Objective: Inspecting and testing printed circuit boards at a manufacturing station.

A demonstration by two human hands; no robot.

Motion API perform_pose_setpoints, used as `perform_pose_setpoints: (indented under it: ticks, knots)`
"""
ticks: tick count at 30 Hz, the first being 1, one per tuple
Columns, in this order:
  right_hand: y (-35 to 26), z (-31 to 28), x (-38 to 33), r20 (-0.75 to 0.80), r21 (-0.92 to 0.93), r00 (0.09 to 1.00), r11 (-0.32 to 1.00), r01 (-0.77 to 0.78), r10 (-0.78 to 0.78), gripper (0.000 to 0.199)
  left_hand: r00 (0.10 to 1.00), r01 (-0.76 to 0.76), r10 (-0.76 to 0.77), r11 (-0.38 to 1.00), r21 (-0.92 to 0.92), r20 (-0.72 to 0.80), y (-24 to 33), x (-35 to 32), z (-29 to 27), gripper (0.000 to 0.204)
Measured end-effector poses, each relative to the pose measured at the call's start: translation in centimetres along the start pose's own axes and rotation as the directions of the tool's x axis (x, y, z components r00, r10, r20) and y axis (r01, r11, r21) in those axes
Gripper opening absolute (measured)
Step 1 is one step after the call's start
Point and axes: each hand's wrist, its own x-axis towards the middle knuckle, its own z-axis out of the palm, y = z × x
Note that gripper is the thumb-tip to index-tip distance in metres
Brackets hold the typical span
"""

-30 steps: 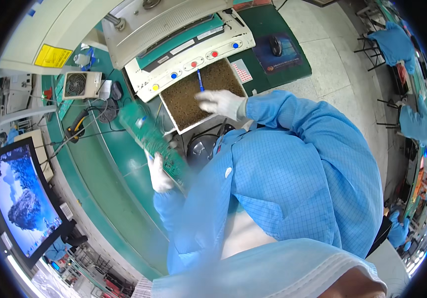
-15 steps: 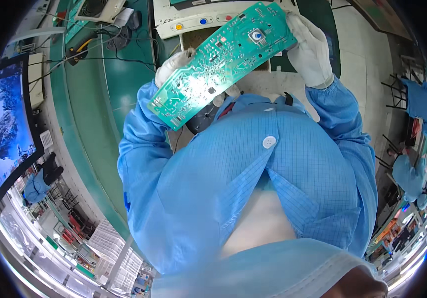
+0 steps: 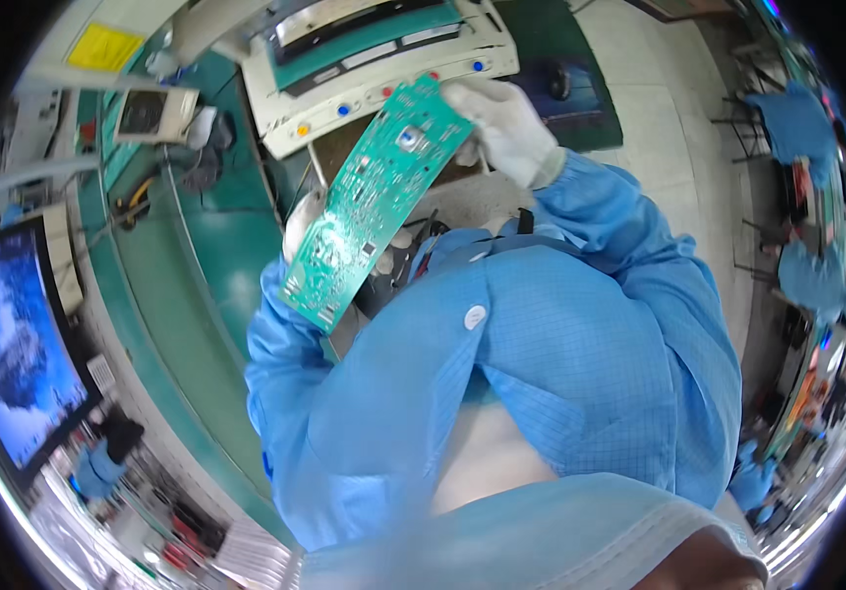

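A long green circuit board (image 3: 376, 197) is held up at a slant in front of my body, its soldered face toward me. Bright light glares off its lower part. My right hand (image 3: 506, 128), in a white glove, grips the upper right end. My left hand (image 3: 303, 222), gloved in white too, closes on the left edge lower down; the board hides most of its fingers. Near the upper end, the board carries a pale square part with a blue-and-white centre.
Beyond the board stands a cream machine (image 3: 383, 74) with coloured buttons along its front. A green bench (image 3: 162, 285) runs down the left, with a monitor (image 3: 25, 344) beside it. A dark mat (image 3: 560, 88) lies at the upper right. Other people in blue (image 3: 811, 275) are far right.
The board has turned steeper and shifted left and lower in view, with both hands still on it. The whole view has swung, showing more of the cream machine and its buttons.
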Motion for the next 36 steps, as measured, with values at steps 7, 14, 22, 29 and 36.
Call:
perform_pose_setpoints:
  ticks: [7,14,22,29,36]
  knots:
    - [2.9,-0.4,1.0,-0.114,-0.036,0.992,0.998,-0.060,0.055,0.035,0.933,-0.174,0.200,0.979,-0.111,0.301,-3.9,1.0,-6.3,0.057]
    - [7.6,3.8,0.8,-0.064,0.166,0.970,0.961,-0.222,0.235,0.033,0.719,-0.617,0.596,0.784,0.067,-0.359,-8.1,-0.1,-8.6,0.037]
    - [12.7,4.6,2.2,0.340,-0.313,0.876,0.919,-0.238,0.342,0.045,0.409,-0.596,0.606,0.743,0.303,-0.683,-7.3,-12.0,-19.5,0.033]
    - [17.3,1.2,2.4,0.262,-0.529,0.913,0.838,-0.135,0.312,0.040,-0.425,0.885,0.473,0.396,-0.244,-0.772,-9.5,-22.7,-29.5,0.045]
    - [26.2,-5.4,1.7,0.322,-0.900,0.945,0.294,0.323,-0.054,0.031,-0.248,0.368,0.211,0.923,0.110,-0.945,-7.8,-17.2,-29.5,0.042]
